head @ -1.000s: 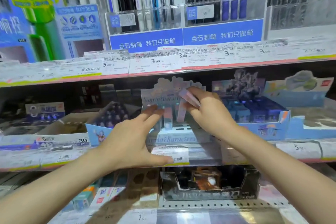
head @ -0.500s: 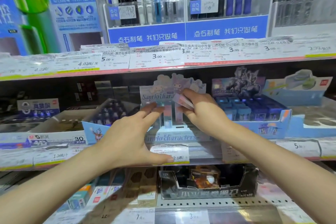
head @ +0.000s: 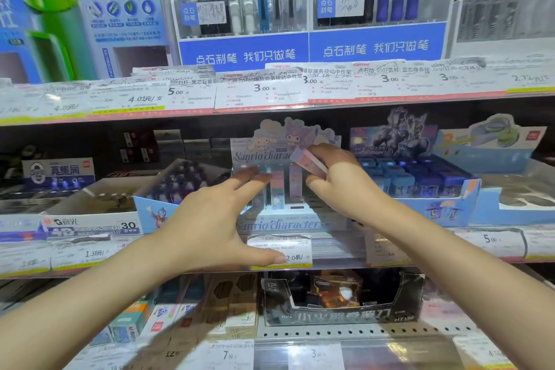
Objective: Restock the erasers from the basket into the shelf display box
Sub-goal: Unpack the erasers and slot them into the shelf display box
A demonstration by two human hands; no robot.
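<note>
Little has shifted since the earlier frames: both hands hold much the same stations at the middle shelf, and the pink eraser has stayed raised at the box's backboard without going down into a slot. Right hand (head: 339,180) pinches one or more pink erasers (head: 309,161) between thumb and fingertips, tilted, held just in front of the printed character backboard of the shelf display box (head: 279,224); whether it holds one piece or a small stack cannot be told. Left hand (head: 216,216) is spread, fingers straight, fingertips reaching to the upright erasers (head: 277,186) standing in the box, thumb lying along the price label (head: 280,249) on the shelf edge; whether the fingertips actually touch the erasers cannot be told. Box sits between a blue character box (head: 156,215) on its left and a blue box of dark-blue items (head: 435,189) on its right. Basket is not in view. Assessment: restocking is under way and incomplete. Several erasers already stand in the box, apparently three across the visible row, while the held stock is not yet seated. Remaining quantity in the basket cannot be judged, and how full the box is behind the hands is hidden.
</note>
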